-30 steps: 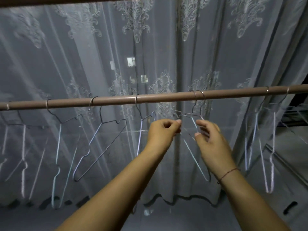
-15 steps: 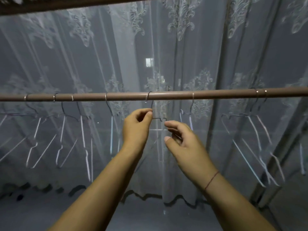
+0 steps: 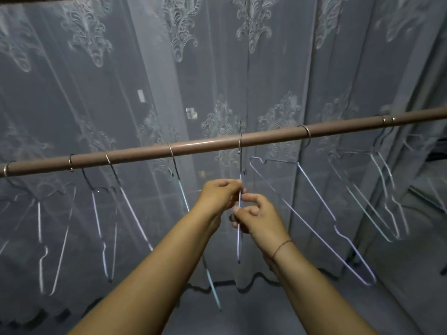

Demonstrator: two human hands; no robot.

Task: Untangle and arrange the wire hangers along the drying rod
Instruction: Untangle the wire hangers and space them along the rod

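Within the last second, the left hand point(image 3: 217, 195) and right hand point(image 3: 260, 218), both pinching its wire, had turned one hanger point(image 3: 238, 247) edge-on under the rod point(image 3: 205, 144), apparently free of its neighbours.

The drying rod point(image 3: 208, 144) is a smooth tube in a brownish satin finish, with a soft streak of light along its top; whether it is painted metal or plastic cannot be told; the wire hangers point(image 3: 314, 189) are thin metal wire, most of it under a pale bluish-white coating that looks smooth and faintly glossy; their hooks point(image 3: 240, 146) are bare, bright metal; the centre hanger point(image 3: 239, 240), pinched between the left hand point(image 3: 217, 197) and right hand point(image 3: 258, 216), shows the same pale coated wire; the curtain point(image 3: 254, 44) is sheer, matt net cloth with denser embroidered motifs and a dark scalloped hem point(image 3: 205, 288); a thin matt thread bracelet point(image 3: 281, 246) circles the right wrist.
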